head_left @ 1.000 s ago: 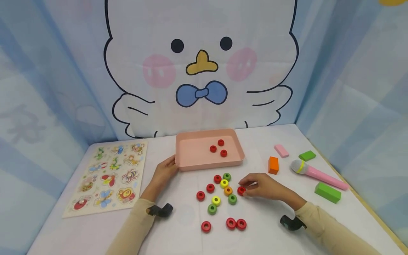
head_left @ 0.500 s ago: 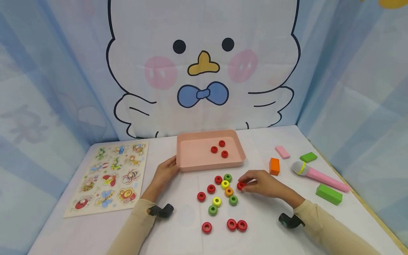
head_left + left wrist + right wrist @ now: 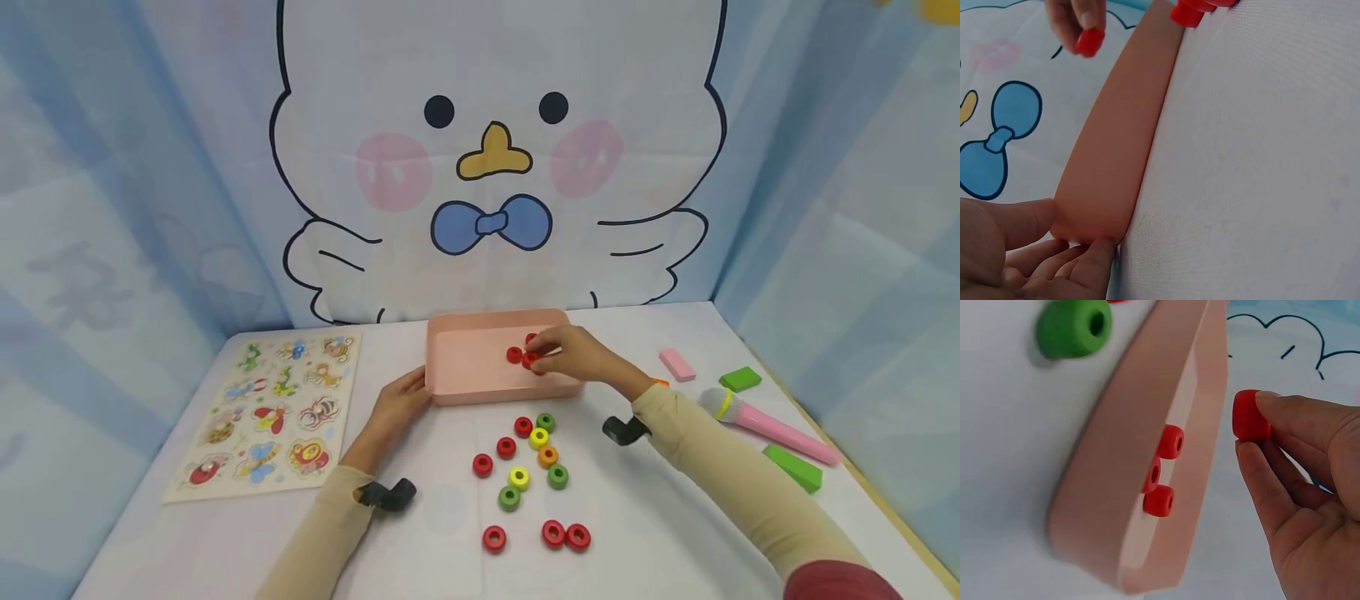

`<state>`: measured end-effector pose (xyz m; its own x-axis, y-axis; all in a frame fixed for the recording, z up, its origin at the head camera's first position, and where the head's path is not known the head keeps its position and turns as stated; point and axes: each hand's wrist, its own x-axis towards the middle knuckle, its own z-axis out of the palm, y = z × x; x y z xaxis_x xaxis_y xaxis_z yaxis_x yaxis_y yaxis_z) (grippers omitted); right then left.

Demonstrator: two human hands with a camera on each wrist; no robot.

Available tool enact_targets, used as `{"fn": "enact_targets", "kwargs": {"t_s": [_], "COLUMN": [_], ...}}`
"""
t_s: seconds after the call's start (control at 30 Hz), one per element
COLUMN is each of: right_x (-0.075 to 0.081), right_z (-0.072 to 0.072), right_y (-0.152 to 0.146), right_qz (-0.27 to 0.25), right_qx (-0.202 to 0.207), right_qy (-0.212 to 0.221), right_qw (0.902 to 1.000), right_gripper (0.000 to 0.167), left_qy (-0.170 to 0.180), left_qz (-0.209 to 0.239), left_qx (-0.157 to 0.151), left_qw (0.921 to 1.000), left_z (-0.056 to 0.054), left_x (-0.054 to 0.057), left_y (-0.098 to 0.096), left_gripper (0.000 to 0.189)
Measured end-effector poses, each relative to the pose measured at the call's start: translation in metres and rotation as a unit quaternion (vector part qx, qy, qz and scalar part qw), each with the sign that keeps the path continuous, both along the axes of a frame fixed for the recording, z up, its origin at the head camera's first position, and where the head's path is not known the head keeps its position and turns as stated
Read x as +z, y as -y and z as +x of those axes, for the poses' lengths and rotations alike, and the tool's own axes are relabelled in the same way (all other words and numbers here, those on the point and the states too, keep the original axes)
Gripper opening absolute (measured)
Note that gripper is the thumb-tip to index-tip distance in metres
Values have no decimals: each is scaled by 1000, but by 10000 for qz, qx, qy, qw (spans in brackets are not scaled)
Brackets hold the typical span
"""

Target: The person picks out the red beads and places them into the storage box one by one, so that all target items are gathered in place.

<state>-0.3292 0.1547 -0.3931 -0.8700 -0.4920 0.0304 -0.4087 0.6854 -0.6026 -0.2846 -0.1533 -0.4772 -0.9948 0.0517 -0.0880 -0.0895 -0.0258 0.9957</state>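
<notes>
In the right wrist view my right hand [image 3: 1310,469] pinches a red bead [image 3: 1250,415] between thumb and fingers, above the pink tray [image 3: 1104,456]. Several red beads [image 3: 1159,501] lie inside the tray; in the head view the hand partly covers them. At the tray's left end, my left hand [image 3: 397,410] holds the corner. The left wrist view puts its thumb at the rim and its bent fingers [image 3: 1100,259] against the end wall. On the table in front lie loose beads: red [image 3: 482,465], yellow [image 3: 518,477], green [image 3: 509,498] and orange [image 3: 548,455].
To the left lies a puzzle board [image 3: 262,417] with insect pictures. On the right are a pink toy microphone [image 3: 780,431], a pink block [image 3: 677,365] and green blocks [image 3: 793,467]. The right forearm mostly hides an orange block [image 3: 660,382]. A printed curtain [image 3: 645,275] stands behind the tray.
My right hand has picked up the red bead from the table right of the loose beads and carried it up and left over the tray. The left hand stays at the tray's left end.
</notes>
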Motion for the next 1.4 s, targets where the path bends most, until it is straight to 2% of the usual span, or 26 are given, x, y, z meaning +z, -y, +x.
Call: {"fn": "enact_targets", "kwargs": {"t_s": [0.1,0.27,0.4,0.47,0.67,0.8,1.0,1.23,1.4], "right_x": [3,-1,-4,-7,-14,-19,-25,-29,-23], "right_z": [-24,-60,-82,-89,-102,-108,-112,-114,-112], "right_y": [14,31,39,40,42,45,48,47,38], "right_qz": [1,81,228,322,556,576,824,887,531], "right_qx": [-28,-226,-263,-319,-407,-502,-848,-838,-599], "right_qy": [63,552,694,781,961,1077,1466,1423,1078], "right_qw": [10000,9982,9970,9959,9930,9912,9821,9823,9909], "right_gripper": [32,35,33,33,34,32,35,41,40], "left_qy": [-31,-19,-47,-23,98,2,17,-36,-36], "left_qz": [-30,-140,-117,-123,-190,-149,-180,-54,-64], "left_qx": [-55,-99,-56,-53,-18,-16,-14,-61,-39], "left_qw": [10000,9999,9999,9999,9998,9999,9998,10000,10000], "left_z": [-3,-4,-3,-3,-4,-3,-3,-3,-3], "left_x": [0,-1,0,0,-2,-1,0,-2,0], "left_y": [0,2,2,1,-1,1,1,1,2], "left_gripper": [52,52,52,52,51,52,52,51,52]}}
